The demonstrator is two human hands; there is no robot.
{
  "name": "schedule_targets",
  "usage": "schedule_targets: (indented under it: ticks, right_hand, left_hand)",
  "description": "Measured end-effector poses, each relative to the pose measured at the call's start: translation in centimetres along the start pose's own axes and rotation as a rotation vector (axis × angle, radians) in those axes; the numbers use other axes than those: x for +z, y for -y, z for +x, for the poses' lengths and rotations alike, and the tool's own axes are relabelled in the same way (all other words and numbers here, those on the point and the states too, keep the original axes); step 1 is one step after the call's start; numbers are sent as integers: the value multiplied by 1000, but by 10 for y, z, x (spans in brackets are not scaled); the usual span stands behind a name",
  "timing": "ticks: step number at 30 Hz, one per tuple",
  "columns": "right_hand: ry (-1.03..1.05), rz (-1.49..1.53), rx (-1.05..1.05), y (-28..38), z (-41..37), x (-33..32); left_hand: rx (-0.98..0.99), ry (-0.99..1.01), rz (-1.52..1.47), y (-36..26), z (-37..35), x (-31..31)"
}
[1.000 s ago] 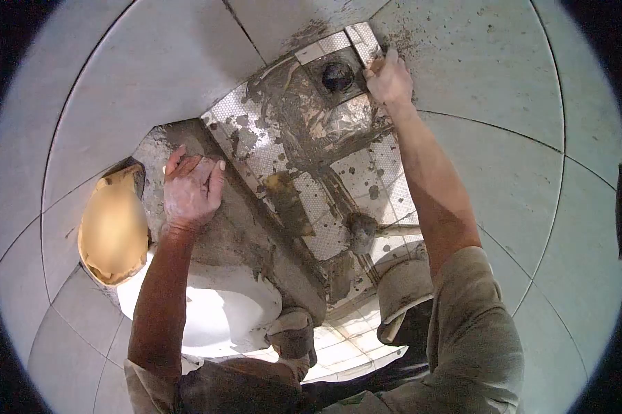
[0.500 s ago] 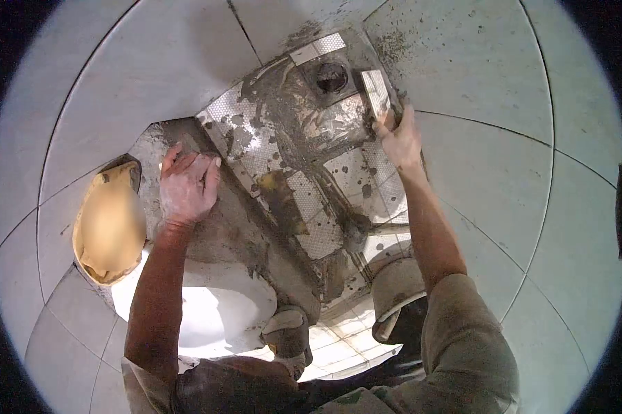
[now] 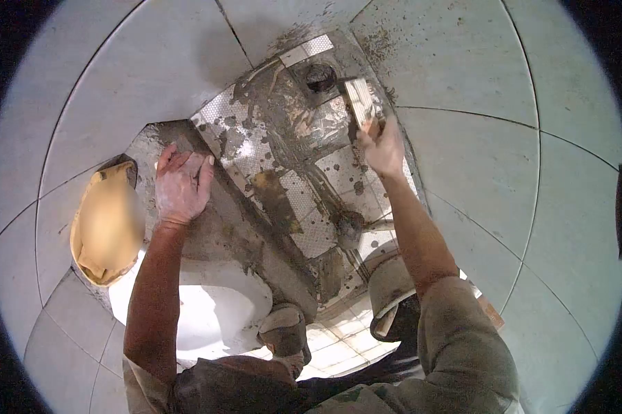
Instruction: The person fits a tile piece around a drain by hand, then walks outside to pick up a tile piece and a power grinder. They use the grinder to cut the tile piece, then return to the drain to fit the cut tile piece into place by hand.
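Right hand (image 3: 383, 148): one, bare, closed in a pinch, thumb and fingers gripping the near end of a tile strip (image 3: 358, 100). Left hand (image 3: 183, 183): one, bare, holding nothing, back uppermost, fingers loosely bent and spread a little, thumb apart; placed at the grey ledge (image 3: 228, 221) (full contact or light touch, cannot tell). Pale dusty residue on its back and knuckles.

Tile strip: one, narrow, oblong, pale cream-white; long side pointing away from the wearer, far end free of the fingers. Grey smears along the edge nearest the right-hand wall (image 3: 476, 76). Located just beside the drain hole (image 3: 320, 78), on its near right side, above the mortar-streaked floor; whether its underside meets the floor, cannot tell.

Drain hole: one, round, dark, set in a grey square. Second strip (image 3: 318, 46): white, patterned, lying beyond the drain against the far wall. Mosaic tiles (image 3: 309, 231): white, small-patterned, spotted with grey blobs, parted by bands of wet-looking mortar. Bucket (image 3: 387, 286): one, grey-stained, near the right forearm. Sack (image 3: 107, 228): one, tan, centre blurred, left of the left hand.
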State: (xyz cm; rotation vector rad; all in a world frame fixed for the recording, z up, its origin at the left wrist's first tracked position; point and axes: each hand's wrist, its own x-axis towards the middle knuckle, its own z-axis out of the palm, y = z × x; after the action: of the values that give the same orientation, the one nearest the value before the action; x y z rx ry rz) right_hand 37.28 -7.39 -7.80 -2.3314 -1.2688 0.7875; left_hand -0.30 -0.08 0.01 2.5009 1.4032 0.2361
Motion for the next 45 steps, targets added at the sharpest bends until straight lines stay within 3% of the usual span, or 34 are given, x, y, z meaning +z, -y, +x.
schedule_targets:
  ticks: [2,5,9,12,19,27,35,39,45]
  right_hand:
    - [-157,-150,-213,1,29,8]
    - [-59,-230,-128,26,68,10]
    - [-72,-326,-186,41,108,26]
    - [-54,-453,-161,47,123,38]
    - [-96,-443,-159,47,131,45]
    - [-114,-326,-239,39,105,26]
    - [-115,-62,-247,50,16,-22]
    - [16,-40,-225,50,-23,-39]
    - [151,-76,-298,61,-69,-67]
  left_hand:
    - [-30,34,-10,-2,1,-3]
    - [7,7,-6,-2,1,-4]
    - [25,-22,5,0,1,-2]
    - [22,-3,-5,-1,2,-4]
    - [41,-24,-39,6,0,3]
    - [34,-47,-27,-1,4,-2]
    - [-1,-16,7,1,-1,2]
    - [-68,59,-3,-5,0,-4]
    - [-98,-48,-38,-13,5,4]
